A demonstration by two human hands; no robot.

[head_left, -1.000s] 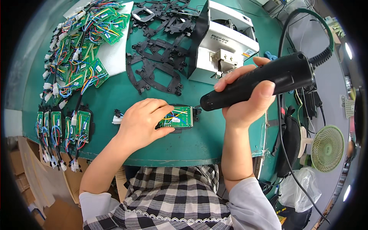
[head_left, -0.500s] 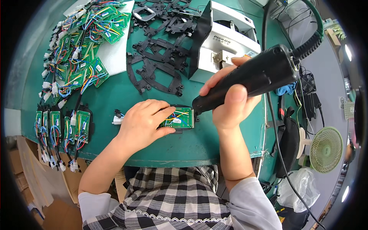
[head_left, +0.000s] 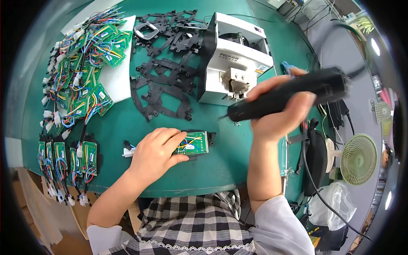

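Note:
My left hand (head_left: 157, 153) presses down on a small green circuit board (head_left: 195, 143) with coloured wires, which lies on a black plastic frame near the front edge of the green table (head_left: 221, 170). My right hand (head_left: 278, 114) grips a black electric screwdriver (head_left: 284, 95). The tool is held almost level above the table, its tip pointing left toward the front of a white screw feeder box (head_left: 236, 59). A black cable runs from the tool's rear off to the right.
Several black plastic frames (head_left: 163, 80) are spread behind the board. A heap of wired green boards (head_left: 83, 72) lies at the far left, and a row of finished boards (head_left: 63, 159) sits at the left front edge. A small green fan (head_left: 359, 159) stands to the right.
My right hand has lifted the screwdriver up and away from the circuit board, its tip now near the white feeder box. My left hand has stayed on the board.

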